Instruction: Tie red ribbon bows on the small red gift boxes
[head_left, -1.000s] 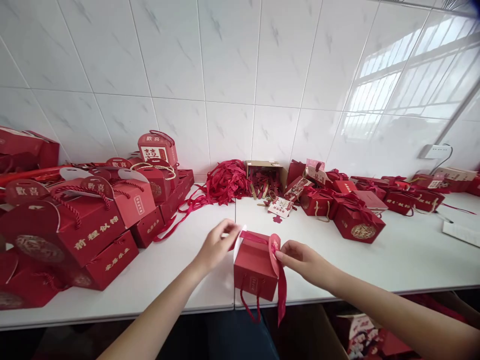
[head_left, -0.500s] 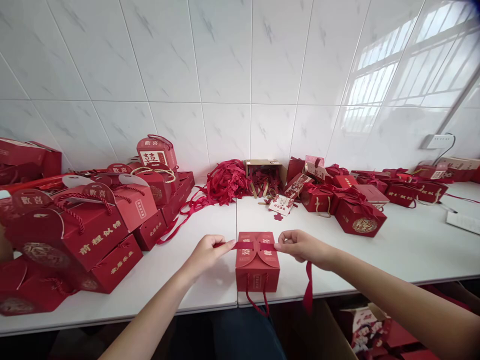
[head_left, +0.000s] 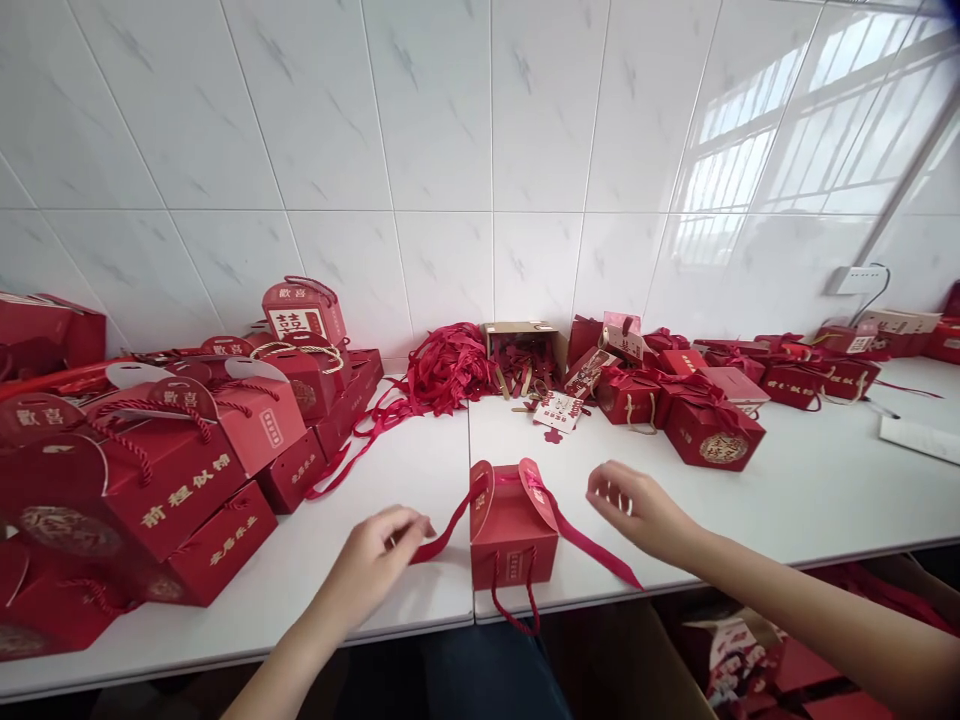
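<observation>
by the ribbon, the left hand is bending its fingers, pinch unclear; the right hand is curling, empty. the box is sitting at the counter's near edge, probably light, stiff, inviting side holds.

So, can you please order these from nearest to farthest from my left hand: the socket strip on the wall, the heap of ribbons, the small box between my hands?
From your left hand:
1. Small box, just to its right.
2. Heap of ribbons, farther back, near the wall.
3. Socket strip, far right, on the wall.
</observation>
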